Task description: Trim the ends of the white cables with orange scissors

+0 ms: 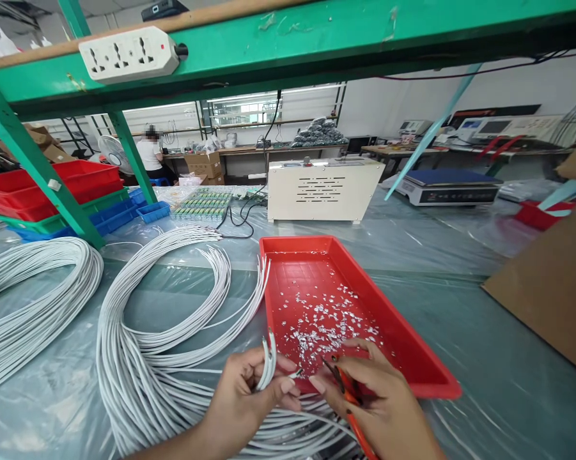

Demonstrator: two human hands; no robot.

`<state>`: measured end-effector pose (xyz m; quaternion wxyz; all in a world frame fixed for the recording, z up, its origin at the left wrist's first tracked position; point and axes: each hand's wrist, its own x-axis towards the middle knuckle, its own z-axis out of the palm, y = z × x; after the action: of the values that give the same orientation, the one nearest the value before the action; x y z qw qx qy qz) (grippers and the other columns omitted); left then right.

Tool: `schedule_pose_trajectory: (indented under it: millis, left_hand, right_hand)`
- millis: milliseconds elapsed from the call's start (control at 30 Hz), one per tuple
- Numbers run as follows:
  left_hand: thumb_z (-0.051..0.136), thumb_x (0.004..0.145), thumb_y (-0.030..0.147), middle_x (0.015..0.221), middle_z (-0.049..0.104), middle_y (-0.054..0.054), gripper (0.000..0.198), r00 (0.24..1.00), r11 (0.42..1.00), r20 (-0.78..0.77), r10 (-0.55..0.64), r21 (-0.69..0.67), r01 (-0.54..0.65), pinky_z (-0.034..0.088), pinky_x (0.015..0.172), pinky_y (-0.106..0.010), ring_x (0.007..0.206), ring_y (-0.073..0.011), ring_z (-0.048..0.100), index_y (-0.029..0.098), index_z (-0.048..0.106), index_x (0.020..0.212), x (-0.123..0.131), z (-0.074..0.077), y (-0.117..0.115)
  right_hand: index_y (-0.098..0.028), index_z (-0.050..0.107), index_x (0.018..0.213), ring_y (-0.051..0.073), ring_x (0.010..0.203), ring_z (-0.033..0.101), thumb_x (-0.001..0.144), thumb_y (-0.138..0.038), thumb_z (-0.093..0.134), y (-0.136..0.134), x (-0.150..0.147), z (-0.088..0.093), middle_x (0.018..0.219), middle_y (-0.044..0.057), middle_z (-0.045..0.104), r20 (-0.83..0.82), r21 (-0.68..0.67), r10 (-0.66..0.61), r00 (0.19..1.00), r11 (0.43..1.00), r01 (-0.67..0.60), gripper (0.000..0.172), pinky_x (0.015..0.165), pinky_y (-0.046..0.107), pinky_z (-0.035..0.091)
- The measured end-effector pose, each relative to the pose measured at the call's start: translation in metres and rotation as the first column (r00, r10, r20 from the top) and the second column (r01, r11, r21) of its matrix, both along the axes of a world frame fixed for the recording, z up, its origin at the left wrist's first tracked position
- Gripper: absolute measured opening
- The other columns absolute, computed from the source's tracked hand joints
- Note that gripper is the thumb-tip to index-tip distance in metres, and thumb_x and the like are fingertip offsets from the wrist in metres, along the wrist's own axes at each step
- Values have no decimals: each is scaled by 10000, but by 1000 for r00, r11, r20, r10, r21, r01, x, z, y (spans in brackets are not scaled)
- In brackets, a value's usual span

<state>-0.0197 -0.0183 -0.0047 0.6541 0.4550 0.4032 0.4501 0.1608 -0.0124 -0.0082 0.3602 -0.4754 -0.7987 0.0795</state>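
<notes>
My left hand (249,396) is closed around a few white cables (267,361), with one cable end pinched between thumb and fingers and pointing right. Dark tips show at the cable ends. In my right hand (383,402) is a pair of orange-handled cutters (357,428), its dark jaws close to that pinched end but apart from it. Both hands are over the near edge of a red tray (297,268), where many small shiny scraps (321,326) lie scattered. A large coil of white cables (119,358) lies left of and beneath my hands.
Another cable coil (77,268) lies at far left. Behind the tray stands a cream metal box (326,191); a scale (445,188) sits to its right. Red bins (52,185) are stacked left. A green shelf beam (278,48) crosses overhead. Brown cardboard (546,287) stands right. A person (151,153) sits far back.
</notes>
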Motion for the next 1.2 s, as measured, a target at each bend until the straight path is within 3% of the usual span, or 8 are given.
schedule_pose_trajectory:
  millis: [200, 400, 533, 700, 867, 933, 1033, 1200]
  left_hand:
    - [625, 729, 331, 621, 643, -37, 245, 997, 999, -70, -40, 12, 41, 470, 449, -177, 451, -109, 617, 93, 606, 787, -1, 2, 2]
    - [572, 745, 419, 600, 604, -25, 344, 983, 991, -123, -136, -2, 137, 398, 370, -140, 383, -84, 573, 96, 632, 850, 0, 3, 1]
    - [511, 770, 461, 593, 590, -24, 414, 950, 980, -246, -194, 2, 201, 309, 291, -126, 294, -30, 427, 111, 644, 945, -1, 2, 0]
    - [500, 787, 433, 505, 538, 3, 391, 902, 977, -404, -152, 75, 199, 231, 303, -144, 311, -27, 297, 107, 674, 915, -3, 5, -1]
    - [511, 804, 376, 465, 445, 30, 331, 919, 948, -329, -219, 152, 281, 304, 475, -185, 461, -72, 380, 98, 682, 860, -5, 8, 5]
    - [511, 800, 385, 465, 416, 40, 344, 907, 936, -297, -297, 98, 339, 284, 455, -182, 447, -67, 358, 89, 674, 863, -5, 6, 4]
    - [541, 779, 374, 503, 479, 17, 332, 856, 898, -301, -420, -2, 440, 307, 454, -175, 463, -71, 405, 86, 681, 863, -3, 2, -3]
    - [726, 597, 185, 962, 614, -65, 407, 869, 891, -212, -447, -21, 453, 432, 649, -212, 801, -164, 552, 172, 639, 994, 0, -6, -9]
  right_hand:
    - [-229, 625, 826, 161, 577, 586, 741, -277, 585, -2, -8, 0, 613, -29, 652, -187, -104, 109, 976, 986, -130, 106, 810, 403, 405]
    - [-235, 620, 829, 117, 507, 575, 729, -207, 608, -2, -10, -3, 614, -55, 659, -221, -33, 173, 960, 982, -185, 104, 884, 418, 344]
    - [-206, 595, 666, 128, 531, 524, 751, -230, 557, -3, -11, 0, 538, -46, 578, -263, -179, 124, 957, 968, -175, 96, 838, 388, 366]
    - [-173, 567, 642, 124, 572, 437, 733, -367, 566, -5, -14, 7, 594, -25, 476, -540, -551, -37, 841, 771, -320, 214, 530, 224, 355]
    - [-158, 555, 636, 67, 462, 277, 664, -419, 640, -7, -15, 12, 509, -65, 356, -687, -634, -166, 708, 613, -471, 275, 433, 186, 224]
    - [-164, 555, 659, 64, 446, 251, 679, -451, 619, -4, -11, 12, 496, -72, 328, -696, -635, -235, 678, 641, -430, 295, 421, 188, 201]
    - [-174, 560, 743, 75, 460, 263, 689, -491, 592, 3, 0, 9, 509, -72, 332, -686, -596, -334, 646, 767, -237, 323, 433, 195, 207]
    - [-171, 563, 724, 88, 469, 307, 684, -461, 603, 10, 7, 6, 516, -66, 358, -647, -567, -293, 704, 802, -188, 295, 448, 205, 259]
